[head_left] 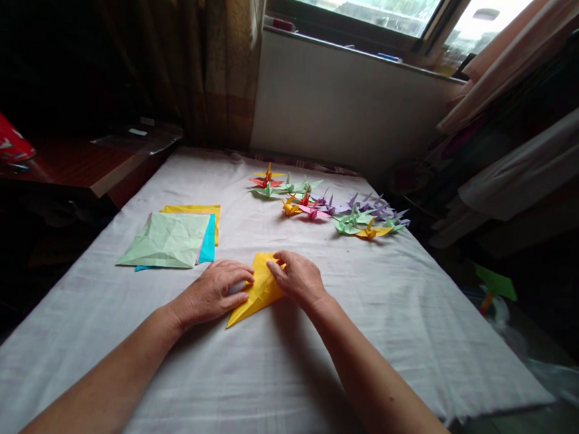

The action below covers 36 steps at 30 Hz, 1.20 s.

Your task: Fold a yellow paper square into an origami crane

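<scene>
A folded piece of yellow origami paper [261,291] lies on the white-covered table, one sharp point turned toward me. My left hand [214,287] rests at its left edge; the thumb and curved fingers hold the paper there, with a gap between them. Over the upper right part, my right hand [299,278] has its fingers bent and closed on the paper, hiding that corner. To the left of my hands lies a stack of square sheets, with a creased pale green sheet [170,240] on top and yellow [194,209] and blue [208,239] ones showing beneath.
Folded paper cranes in several colours stand toward the back right, among them an orange crane [370,231] and purple cranes [375,207]. A dark wooden desk [93,168] with a red object [0,133] adjoins at left. Window and wall [328,106] rise behind; cloths hang at right.
</scene>
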Available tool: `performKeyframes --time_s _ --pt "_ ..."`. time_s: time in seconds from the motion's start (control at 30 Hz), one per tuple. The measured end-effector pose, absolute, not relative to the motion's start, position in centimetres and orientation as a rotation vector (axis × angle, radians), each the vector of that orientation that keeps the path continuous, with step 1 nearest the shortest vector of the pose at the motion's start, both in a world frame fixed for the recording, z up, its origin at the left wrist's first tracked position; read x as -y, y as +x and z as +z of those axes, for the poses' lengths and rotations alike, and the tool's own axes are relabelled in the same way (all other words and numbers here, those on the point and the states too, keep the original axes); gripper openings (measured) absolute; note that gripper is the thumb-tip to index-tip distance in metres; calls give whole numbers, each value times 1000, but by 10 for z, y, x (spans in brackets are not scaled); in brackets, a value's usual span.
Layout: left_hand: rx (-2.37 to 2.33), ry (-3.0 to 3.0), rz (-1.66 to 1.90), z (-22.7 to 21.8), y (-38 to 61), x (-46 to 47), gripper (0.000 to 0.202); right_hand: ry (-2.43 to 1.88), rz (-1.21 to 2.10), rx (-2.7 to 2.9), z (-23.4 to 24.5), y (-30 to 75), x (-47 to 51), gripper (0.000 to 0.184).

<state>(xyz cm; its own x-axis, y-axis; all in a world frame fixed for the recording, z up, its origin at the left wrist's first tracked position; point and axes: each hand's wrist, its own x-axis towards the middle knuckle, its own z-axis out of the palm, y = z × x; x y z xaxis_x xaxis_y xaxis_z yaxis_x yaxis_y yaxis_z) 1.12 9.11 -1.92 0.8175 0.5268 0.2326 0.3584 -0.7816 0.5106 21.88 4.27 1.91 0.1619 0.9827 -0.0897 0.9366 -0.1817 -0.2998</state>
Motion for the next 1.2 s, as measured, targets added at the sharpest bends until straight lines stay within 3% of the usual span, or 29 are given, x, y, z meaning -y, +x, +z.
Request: performKeyframes --time_s 0.27,0.4,0.57,0.7,1.0,1.2 --pt "-697 2562 546 -18 11 -89 27 -2295 441 1954 19 211 -61 20" --pt "-755 2563 792 -21 8 -92 35 -2253 362 1975 27 210 -64 18" --pt "-965 2617 1327 -15 7 -98 43 -2162 100 2014 65 211 -75 21" --pt "-980 2679 1518 -2 8 -93 52 -1765 -330 2387 84 208 -80 19" --pt "-850 2763 1295 2 7 -85 45 -969 -455 2680 24 208 -39 17" --pt "-1158 2745 981 -1 4 -90 26 -994 -400 2632 -3 222 -15 15"
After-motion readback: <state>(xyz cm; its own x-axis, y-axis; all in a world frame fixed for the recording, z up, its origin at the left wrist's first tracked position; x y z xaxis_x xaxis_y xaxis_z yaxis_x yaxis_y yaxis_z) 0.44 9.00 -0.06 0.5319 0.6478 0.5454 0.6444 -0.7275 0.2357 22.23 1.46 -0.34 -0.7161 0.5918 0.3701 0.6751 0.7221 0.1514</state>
